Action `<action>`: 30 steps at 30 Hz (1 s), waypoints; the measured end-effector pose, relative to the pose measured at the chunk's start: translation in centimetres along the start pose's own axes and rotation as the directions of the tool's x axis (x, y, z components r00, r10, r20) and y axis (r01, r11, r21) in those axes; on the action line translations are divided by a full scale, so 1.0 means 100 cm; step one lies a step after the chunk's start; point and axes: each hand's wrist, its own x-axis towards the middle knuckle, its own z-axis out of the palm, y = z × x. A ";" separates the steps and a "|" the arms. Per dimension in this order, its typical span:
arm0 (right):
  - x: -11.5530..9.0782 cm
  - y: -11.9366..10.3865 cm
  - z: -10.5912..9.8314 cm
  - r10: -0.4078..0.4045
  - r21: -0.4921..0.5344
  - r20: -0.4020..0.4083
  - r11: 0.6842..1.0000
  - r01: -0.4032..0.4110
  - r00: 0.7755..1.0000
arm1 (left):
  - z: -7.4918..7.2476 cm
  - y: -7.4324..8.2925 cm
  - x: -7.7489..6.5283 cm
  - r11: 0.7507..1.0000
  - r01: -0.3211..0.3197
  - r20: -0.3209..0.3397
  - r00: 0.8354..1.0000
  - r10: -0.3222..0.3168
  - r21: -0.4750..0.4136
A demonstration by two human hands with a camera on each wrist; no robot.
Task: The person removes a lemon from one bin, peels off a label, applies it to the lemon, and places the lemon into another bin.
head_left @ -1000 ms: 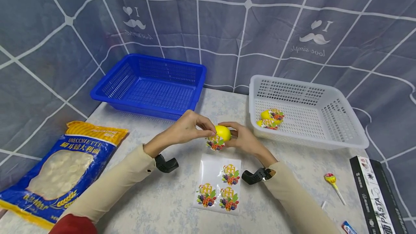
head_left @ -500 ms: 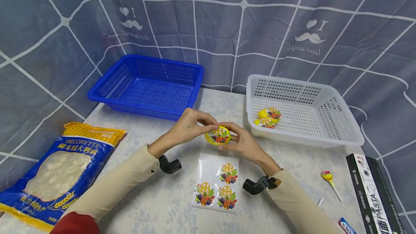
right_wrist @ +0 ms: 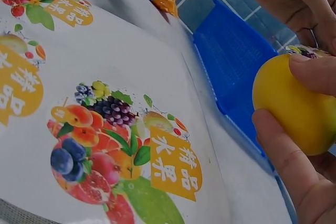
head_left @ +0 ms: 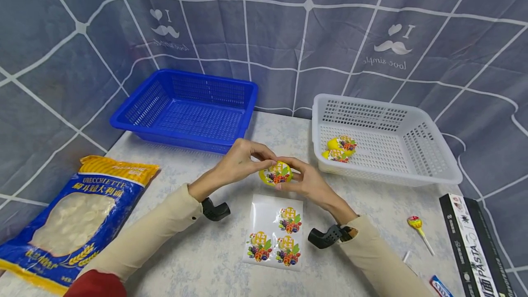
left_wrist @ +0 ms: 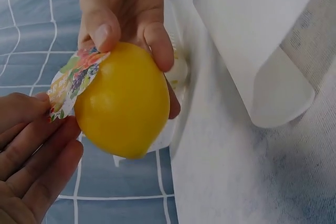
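My right hand (head_left: 311,180) holds a yellow lemon (left_wrist: 126,103) between thumb and fingers above the table. Between thumb and forefinger, my left hand (head_left: 241,162) pinches the edge of a fruit-print sticker (left_wrist: 73,85). One side of that sticker lies against the lemon under my right thumb; the pinched side stands off the skin in the left wrist view. Below the hands lies a white sticker sheet (head_left: 264,217) bearing 3 more fruit stickers, with a bare patch at its upper left. Two stickered lemons (head_left: 340,145) rest in the white basket (head_left: 383,178) at right.
A blue basket (head_left: 185,139) stands at the back left, and a pasta bag (head_left: 76,219) lies at the left. On the right are a lollipop (head_left: 416,224), a white stick (head_left: 406,256), a small blue packet (head_left: 440,286) and a black pasta box (head_left: 474,246).
Since a second ago the sticker has come up from below the lemon to across its front. Over the last half second the hands barely moved. The head view shifted slightly.
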 end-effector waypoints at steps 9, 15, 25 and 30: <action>-0.003 0.002 0.000 0.028 0.030 -0.036 0.999 -0.027 0.999 | 0.002 0.003 -0.002 0.863 -0.410 -0.060 0.894 0.445 0.295; -0.003 0.000 0.000 0.037 0.015 -0.071 0.999 -0.036 0.997 | 0.010 0.006 -0.003 0.691 -0.581 0.062 0.783 0.619 0.429; -0.005 -0.002 0.000 0.024 -0.025 -0.082 0.999 -0.026 0.996 | 0.014 0.004 -0.006 0.768 -0.486 0.132 0.869 0.477 0.417; -0.006 -0.005 0.001 -0.005 -0.043 -0.064 0.999 0.002 0.998 | 0.012 0.006 -0.006 0.790 -0.462 0.150 0.885 0.440 0.403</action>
